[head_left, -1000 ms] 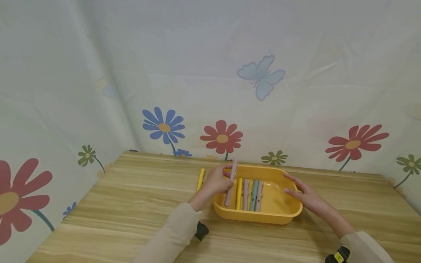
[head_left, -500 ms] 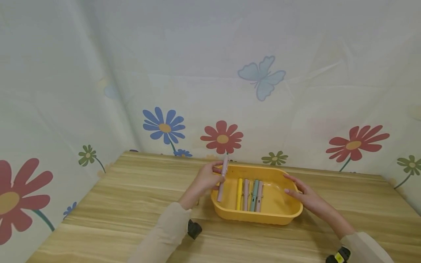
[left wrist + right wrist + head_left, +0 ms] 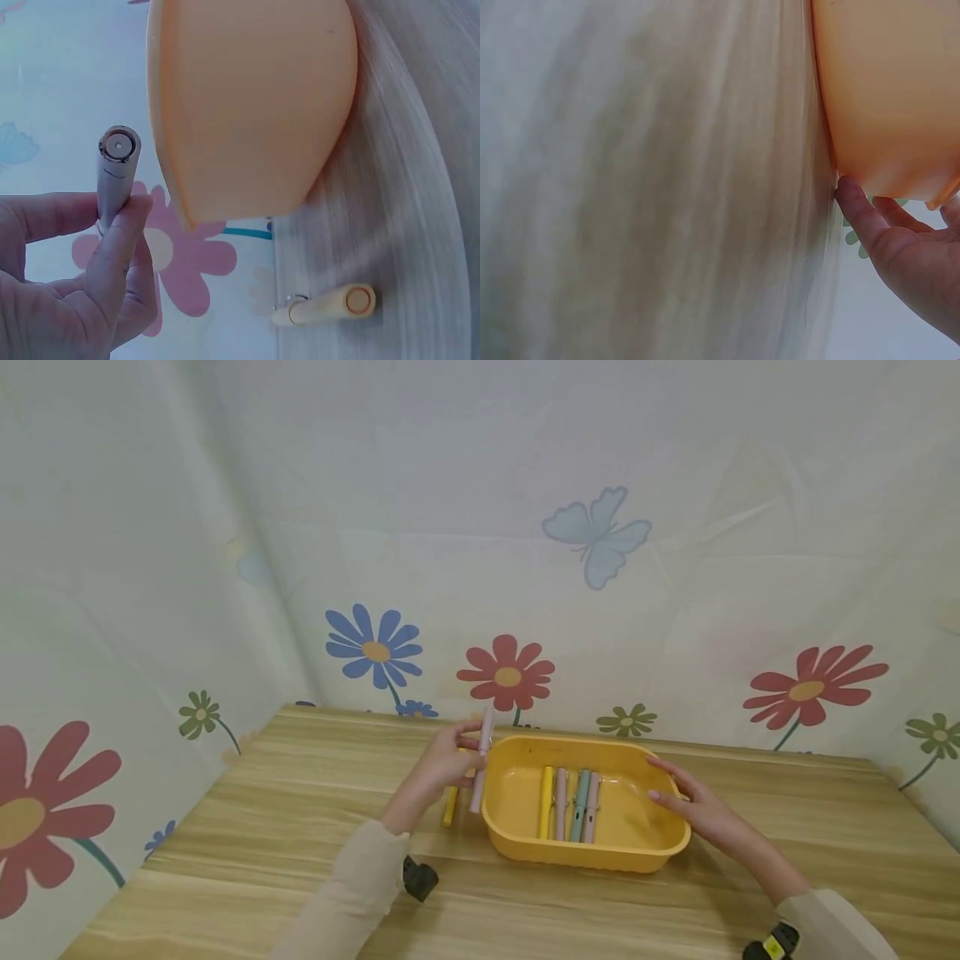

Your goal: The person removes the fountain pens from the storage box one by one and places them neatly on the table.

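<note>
My left hand pinches a lilac pen between thumb and fingers, just beyond the left end of a yellow plastic tray. The left wrist view shows that pen end-on, held off the table. A yellow pen lies on the table below this hand, partly hidden by it. At the tray's right end my right hand holds the rim, some fingers against the outer wall. Inside the tray lie a yellow pen, two pinkish pens and a teal pen, side by side.
The tray stands on a wood-grain table close to its back edge. Behind hangs a pale cloth printed with flowers and a butterfly. Dark devices are worn at both wrists.
My left hand has carried the lilac pen leftward, from above the tray to outside its left end. The right hand, the tray and the pens inside have stayed put.
</note>
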